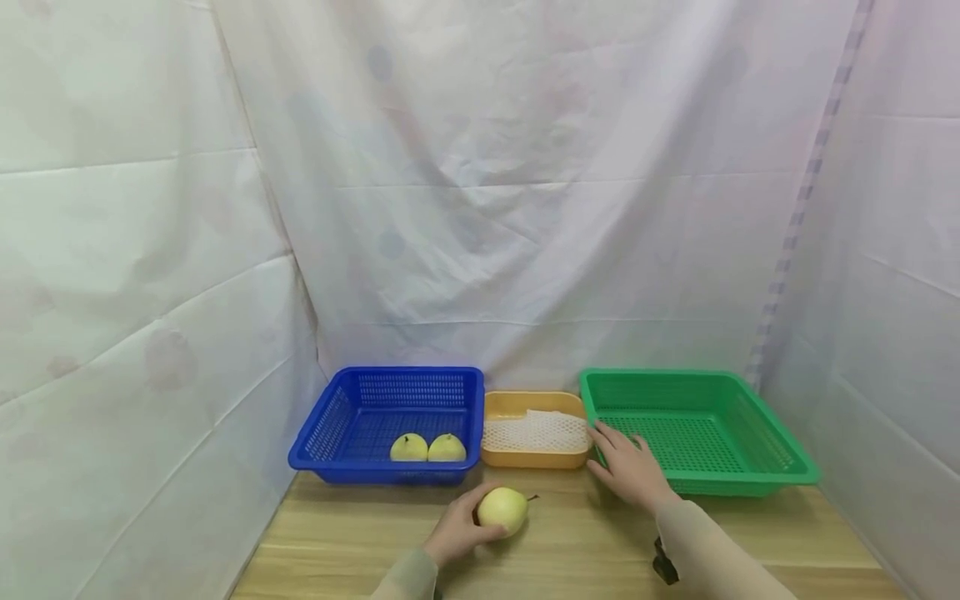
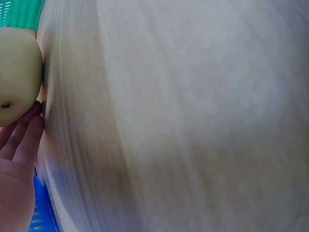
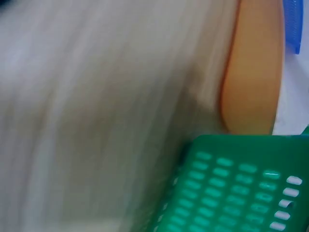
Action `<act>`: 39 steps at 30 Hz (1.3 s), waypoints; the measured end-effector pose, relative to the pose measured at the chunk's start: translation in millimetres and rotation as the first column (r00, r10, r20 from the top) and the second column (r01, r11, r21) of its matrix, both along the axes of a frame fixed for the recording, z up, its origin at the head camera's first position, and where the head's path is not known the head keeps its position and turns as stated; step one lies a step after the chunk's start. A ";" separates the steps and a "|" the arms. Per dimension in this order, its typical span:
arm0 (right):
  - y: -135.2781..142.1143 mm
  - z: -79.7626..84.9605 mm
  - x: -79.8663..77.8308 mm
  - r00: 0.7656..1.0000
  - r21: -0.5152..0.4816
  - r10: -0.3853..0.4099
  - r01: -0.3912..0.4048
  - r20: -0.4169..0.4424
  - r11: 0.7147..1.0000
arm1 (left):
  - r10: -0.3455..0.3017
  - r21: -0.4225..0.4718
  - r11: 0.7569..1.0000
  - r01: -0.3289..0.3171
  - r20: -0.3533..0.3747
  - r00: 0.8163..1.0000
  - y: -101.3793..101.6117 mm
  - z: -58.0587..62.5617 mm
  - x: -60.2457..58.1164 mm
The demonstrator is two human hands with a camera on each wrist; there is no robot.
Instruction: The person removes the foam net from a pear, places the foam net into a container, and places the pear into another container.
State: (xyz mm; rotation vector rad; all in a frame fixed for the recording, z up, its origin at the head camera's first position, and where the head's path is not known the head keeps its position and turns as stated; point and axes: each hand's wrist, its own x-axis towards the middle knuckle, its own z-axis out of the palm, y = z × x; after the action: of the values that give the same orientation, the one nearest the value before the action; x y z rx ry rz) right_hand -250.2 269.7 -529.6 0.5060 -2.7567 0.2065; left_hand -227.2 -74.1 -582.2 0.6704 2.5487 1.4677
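Observation:
Low over the front of the table, my left hand (image 1: 456, 533) holds a pale yellow pear (image 1: 504, 511), thumb on the near side and fingers behind, its stem pointing right. In the left wrist view the pear (image 2: 19, 72) fills the upper left, with fingers (image 2: 25, 137) lying against its underside. My right hand (image 1: 632, 471) reaches forward with fingers spread and holds nothing. Its fingertips overlap the gap between the orange tray (image 1: 534, 459) and the green basket (image 1: 750, 480). White foam netting (image 1: 536, 431) lies in the tray.
At the left stands a blue basket (image 1: 386, 476) with two more pears, one pear (image 1: 408, 448) beside another (image 1: 447, 448). The wood-grain table (image 1: 570, 554) is bounded by white cloth (image 1: 480, 250) at the back and both sides.

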 end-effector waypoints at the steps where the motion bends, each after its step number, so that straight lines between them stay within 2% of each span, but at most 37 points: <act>1: 1.5 -1.0 2.6 1.000 0.005 -0.004 0.004 -0.004 1.000 | -0.001 0.001 1.000 0.001 0.001 1.000 -0.1 -0.2 -0.3; 10: 10.3 -10.9 15.1 0.998 0.013 -0.028 0.029 -0.061 0.999 | -0.011 -0.004 1.000 0.011 -0.025 1.000 0.2 2.3 -0.1; 18: 12.1 -21.3 15.4 0.992 0.008 -0.040 0.041 -0.122 0.999 | -0.046 -0.080 0.996 0.037 -0.116 0.992 1.3 9.1 -1.1; 25: 12.2 -25.1 14.0 0.985 0.021 -0.035 0.039 -0.169 0.999 | -0.019 -0.182 0.983 -0.001 -0.108 0.994 3.9 16.6 -3.3; 31: 12.0 -22.7 13.9 0.983 0.006 -0.035 0.037 -0.181 0.999 | -0.051 -0.248 0.969 0.015 -0.137 0.989 6.7 22.3 -3.1; 39: 12.4 -25.3 12.7 0.976 0.010 -0.035 0.038 -0.214 0.999 | -0.059 -0.262 0.965 0.018 -0.150 0.987 9.1 24.0 1.9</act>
State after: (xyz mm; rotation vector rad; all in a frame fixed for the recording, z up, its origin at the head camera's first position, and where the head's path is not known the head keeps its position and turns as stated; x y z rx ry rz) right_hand -237.5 282.2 -554.9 0.4521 -2.5566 0.1162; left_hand -225.3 -65.0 -558.2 0.8154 2.7598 1.0782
